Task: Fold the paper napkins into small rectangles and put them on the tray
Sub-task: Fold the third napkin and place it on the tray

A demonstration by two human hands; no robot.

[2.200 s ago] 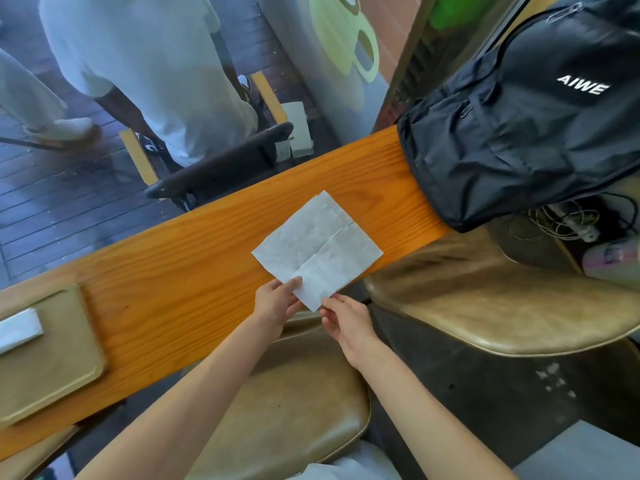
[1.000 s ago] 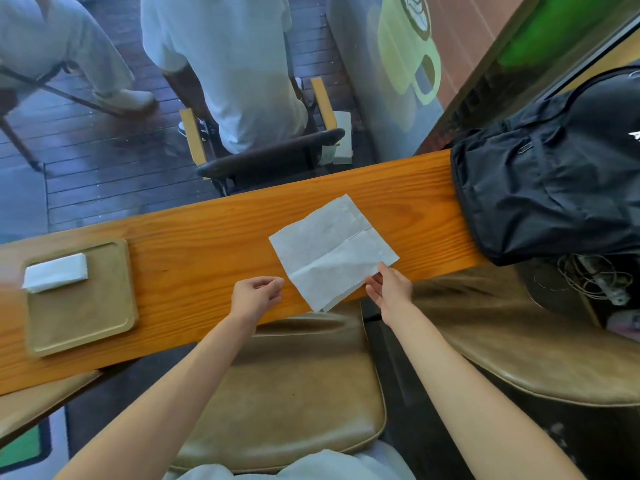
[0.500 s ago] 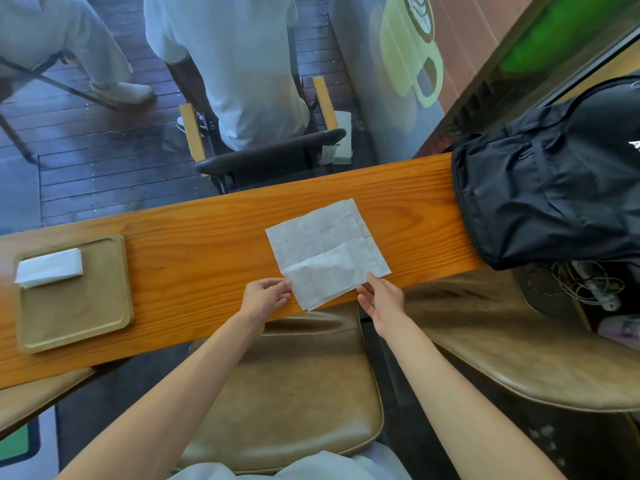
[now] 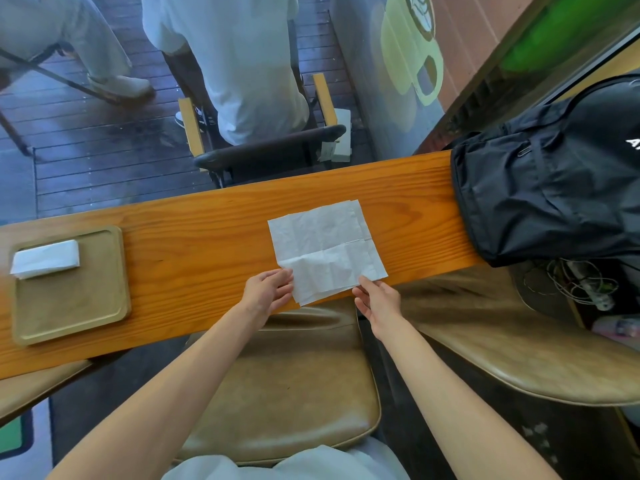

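Since both hands sit at the near edge of the napkin (image 4: 325,249), the whole sheet lies away from the fingers, out across the bench (image 4: 194,237) toward its far side. The left hand (image 4: 268,292) has its fingers curled at the near left corner and looks to be pinching it (thumb contact is hard to make out, so that's my read). The right hand (image 4: 377,299) pinches the near right corner between thumb and fingertips. Neither hand is nearer really, one per corner.

The napkin lies flat and unfolded, roughly square, turned slightly so its right side slants toward the black backpack (image 4: 554,174); its near edge overhangs the bench lip a bit. An old crease runs left to right across the middle, so I'd guess the next fold goes away from the body, near edge up to far edge.

The tray (image 4: 69,306) sits well off to the left with one folded napkin (image 4: 45,259) already on it.
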